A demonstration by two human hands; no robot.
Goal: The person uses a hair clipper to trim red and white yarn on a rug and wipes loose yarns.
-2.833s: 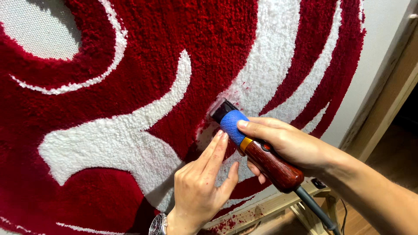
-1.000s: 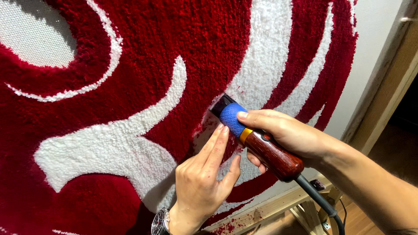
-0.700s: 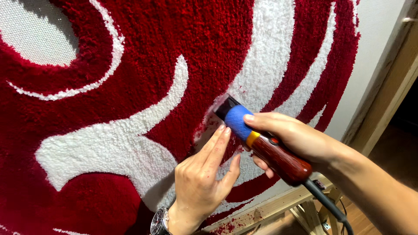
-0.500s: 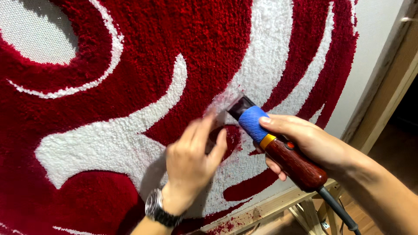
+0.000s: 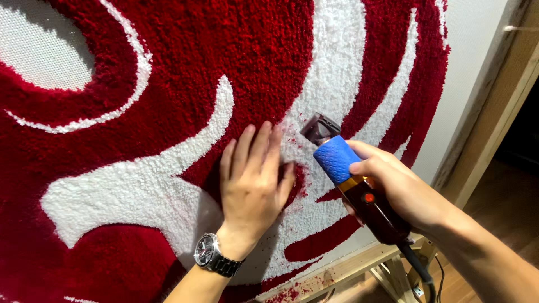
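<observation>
Currently: left hand [image 5: 252, 182] flat on the tufted rug [image 5: 168, 112], palm down, fingers [image 5: 259, 147] together and extended, pressed into the pile at the red/white border near rug centre. Holds nothing. Metal wristwatch [image 5: 212, 255] on that wrist, below the hand.

Right hand [image 5: 396, 188] wrapped tight around the electric trimmer [image 5: 351, 179], fingers closed around the dark red-brown body, thumb against the edge of the blue textured grip band. Trimmer just right of the left hand, tilted, dark cutting head [image 5: 319, 128] up-left and touching the white pile. Small red button visible on the body below the gold ring. Power cord [image 5: 418, 269] exits the rear end, runs down toward the lower right of the rug.

Rug upright on a wooden frame [image 5: 359, 264], red field with white swirl bands. Bare untufted backing patch [image 5: 39, 53] at the rug's upper left. Red fluff scraps [image 5: 297, 292] on the frame's bottom rail below the rug. Pale wall [image 5: 471, 62] right of the rug, then wood door trim [image 5: 505, 95] beyond that.
</observation>
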